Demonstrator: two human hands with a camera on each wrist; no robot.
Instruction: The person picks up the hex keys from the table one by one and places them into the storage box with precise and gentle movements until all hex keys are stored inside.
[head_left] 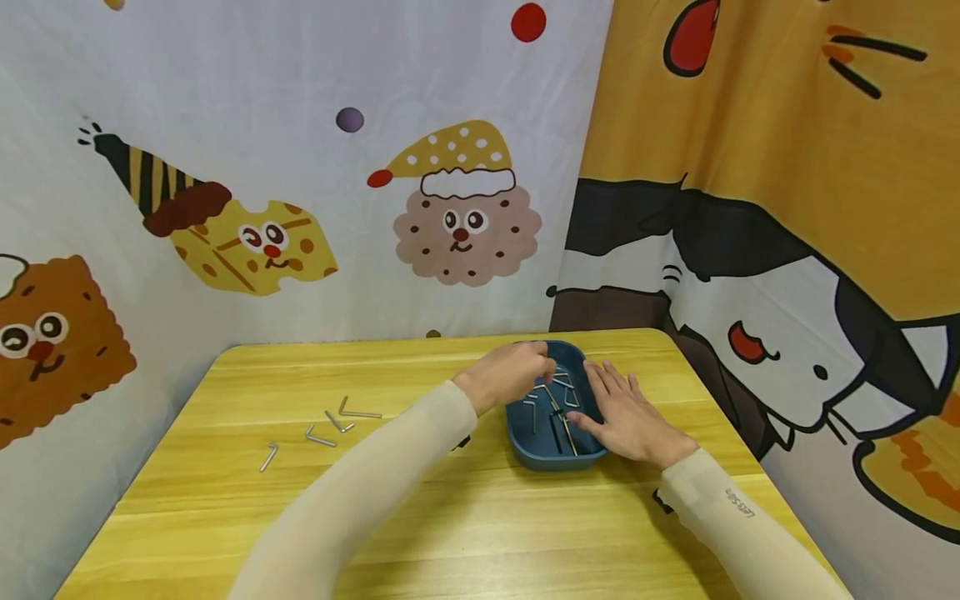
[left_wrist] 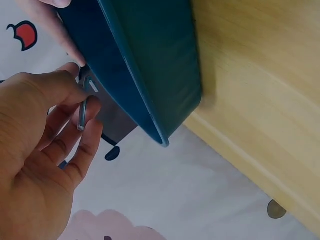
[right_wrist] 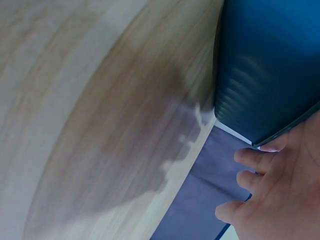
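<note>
In the head view my left hand (head_left: pixel 506 375) is above the far left part of a blue plastic bin (head_left: pixel 553 462). Between its thumb and fingers it pinches a small silver L-shaped hex key (left_wrist: pixel 82 116), seen best in the left wrist view beside the bin's rim. My right hand (head_left: pixel 633 421) lies along the bin's right rim, fingers stretched forward, thumb reaching over the edge. Inside the bin are several more hex keys (head_left: pixel 534 414) and a long brass-coloured rod (head_left: pixel 571 435) with a dark part across it.
On the left of the wooden table (head_left: pixel 487 533) several L-shaped hex keys lie apart in a slanting row, the farthest one (head_left: pixel 362 414) nearest the bin and another (head_left: pixel 268 457) closest to the left edge. A printed curtain (head_left: pixel 300 75) hangs behind the table's back edge.
</note>
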